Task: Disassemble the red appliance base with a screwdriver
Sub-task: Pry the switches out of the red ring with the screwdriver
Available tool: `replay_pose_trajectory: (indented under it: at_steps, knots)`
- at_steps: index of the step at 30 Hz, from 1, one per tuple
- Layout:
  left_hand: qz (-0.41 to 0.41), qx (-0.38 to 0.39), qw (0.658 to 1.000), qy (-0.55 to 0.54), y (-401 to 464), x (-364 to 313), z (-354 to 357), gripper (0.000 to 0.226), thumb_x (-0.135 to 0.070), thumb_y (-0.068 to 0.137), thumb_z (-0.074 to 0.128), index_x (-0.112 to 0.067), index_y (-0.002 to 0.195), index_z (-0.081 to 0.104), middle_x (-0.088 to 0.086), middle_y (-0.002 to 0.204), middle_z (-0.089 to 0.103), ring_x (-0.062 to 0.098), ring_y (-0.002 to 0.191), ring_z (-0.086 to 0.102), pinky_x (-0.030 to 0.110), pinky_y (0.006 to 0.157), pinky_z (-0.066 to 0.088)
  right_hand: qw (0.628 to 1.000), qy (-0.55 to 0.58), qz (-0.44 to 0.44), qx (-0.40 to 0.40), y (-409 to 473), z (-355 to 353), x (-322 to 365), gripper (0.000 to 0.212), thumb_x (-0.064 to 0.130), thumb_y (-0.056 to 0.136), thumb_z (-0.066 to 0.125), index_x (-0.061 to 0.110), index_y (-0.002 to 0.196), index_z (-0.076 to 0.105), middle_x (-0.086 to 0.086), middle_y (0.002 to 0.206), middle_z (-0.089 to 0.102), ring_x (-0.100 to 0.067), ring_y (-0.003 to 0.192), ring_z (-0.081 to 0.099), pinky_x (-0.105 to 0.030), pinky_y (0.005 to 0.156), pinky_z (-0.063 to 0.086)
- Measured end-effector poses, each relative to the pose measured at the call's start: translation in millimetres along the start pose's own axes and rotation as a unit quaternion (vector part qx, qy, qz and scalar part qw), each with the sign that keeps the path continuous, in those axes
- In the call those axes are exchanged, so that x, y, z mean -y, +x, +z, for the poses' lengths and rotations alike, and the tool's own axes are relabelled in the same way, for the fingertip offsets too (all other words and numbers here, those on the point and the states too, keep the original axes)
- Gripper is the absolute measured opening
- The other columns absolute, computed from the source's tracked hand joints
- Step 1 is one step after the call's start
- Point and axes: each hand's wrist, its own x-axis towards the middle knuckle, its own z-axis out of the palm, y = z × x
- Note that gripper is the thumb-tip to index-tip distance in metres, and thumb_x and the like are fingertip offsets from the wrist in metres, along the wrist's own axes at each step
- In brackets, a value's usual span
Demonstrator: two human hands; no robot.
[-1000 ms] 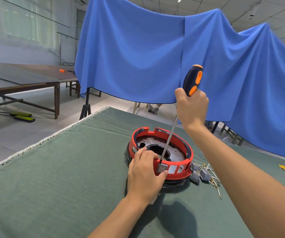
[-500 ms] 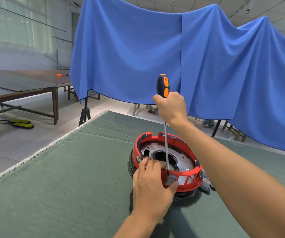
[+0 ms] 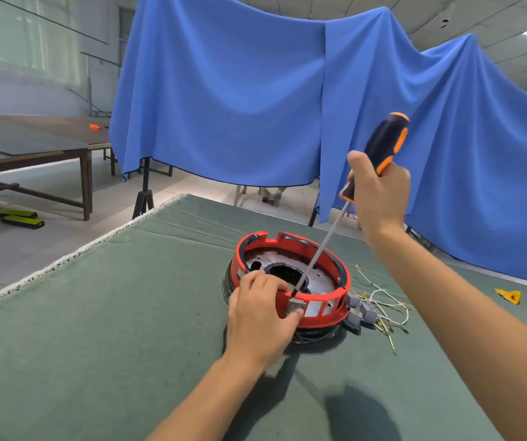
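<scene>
1. A brown wooden table (image 3: 33, 151) stands at far left on the tiled floor, with a draped blue cloth (image 3: 240, 90) hanging behind the work surface.
2. The left hand (image 3: 260, 319) grips the near rim of the round red plastic appliance base (image 3: 291, 278), thumb touching a small grey square part (image 3: 295, 305) on its wall.
3. The base sits mid-way on the green felt-covered table (image 3: 97, 313).
4. The black-and-orange-handled screwdriver (image 3: 380, 148) slants down, tip at the near inner rim.
5. The right hand (image 3: 378, 192) is clenched round its handle.
6. Loose white wires with grey connectors (image 3: 380, 307) lie just right of the base.
</scene>
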Motion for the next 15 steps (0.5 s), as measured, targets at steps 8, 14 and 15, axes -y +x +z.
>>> replay_pose_trajectory:
  at_steps: [8,14,15]
  knots:
    - [0.0,-0.01,1.0,0.002,-7.3,-1.2,0.9,0.031,-0.02,0.076,0.068,-0.021,0.107,0.065,-0.005,0.128,0.055,0.014,0.134,0.032,0.046,0.111,0.025,0.942,0.129,0.178,-0.254,-53.1,-74.3,-48.4,0.035,0.042,0.085,0.059,0.016,0.063,0.051,-0.001,0.042,0.06,-0.013,0.04,0.053,-0.02,0.044,0.034]
    - [-0.003,0.0,0.999,0.043,-10.0,-3.1,-1.5,0.039,-0.019,0.074,0.069,-0.022,0.113,0.064,0.0,0.135,0.052,0.027,0.137,0.025,0.053,0.111,0.022,0.902,0.148,0.232,-0.333,-85.1,-85.8,-73.8,0.038,0.046,0.085,0.055,0.017,0.062,0.048,-0.005,0.046,0.062,-0.018,0.037,0.038,-0.02,0.037,0.026]
    - [-0.008,0.002,0.999,0.047,-10.3,-3.5,-1.7,0.04,-0.02,0.075,0.069,-0.023,0.114,0.064,-0.001,0.135,0.051,0.029,0.137,0.024,0.054,0.11,0.022,0.896,0.148,0.237,-0.344,-88.1,-86.3,-76.0,0.038,0.046,0.085,0.054,0.017,0.06,0.048,-0.005,0.046,0.062,-0.019,0.039,0.037,-0.022,0.039,0.027]
